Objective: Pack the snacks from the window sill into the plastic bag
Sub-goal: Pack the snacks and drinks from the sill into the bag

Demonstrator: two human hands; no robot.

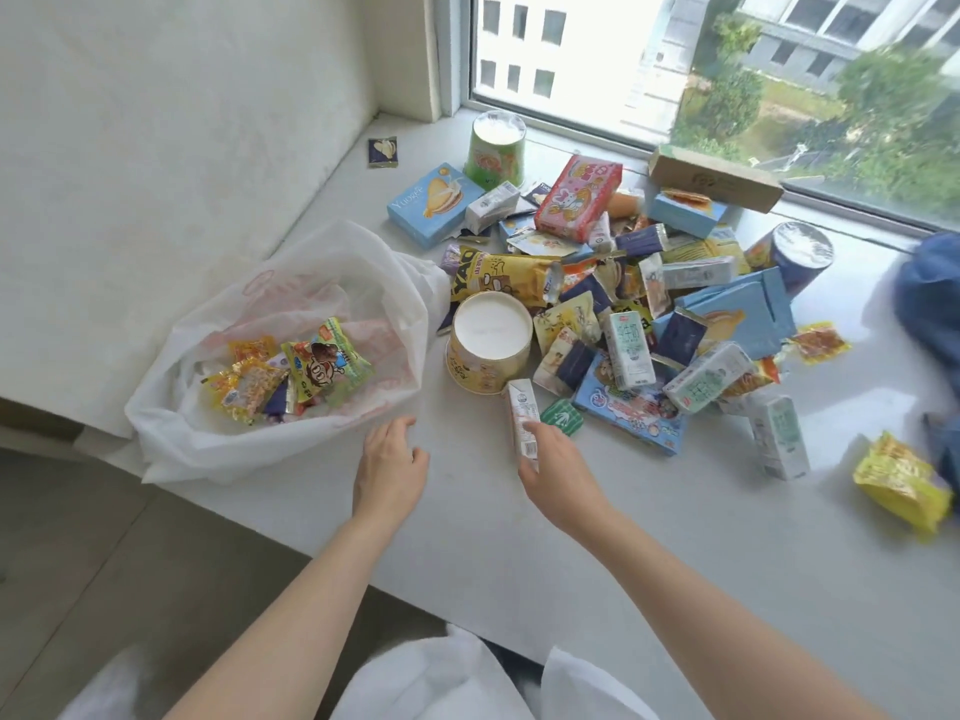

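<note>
The window sill (467, 511) carries a heap of snacks (639, 304), with the white plastic bag (291, 356) lying open left of the heap, a few packets already inside. Near the heap's front edge, the right hand (558, 475) grips a small white carton (522, 423), while the left hand (389, 467) hovers loose-fingered beside the bag, holding nothing.
</note>
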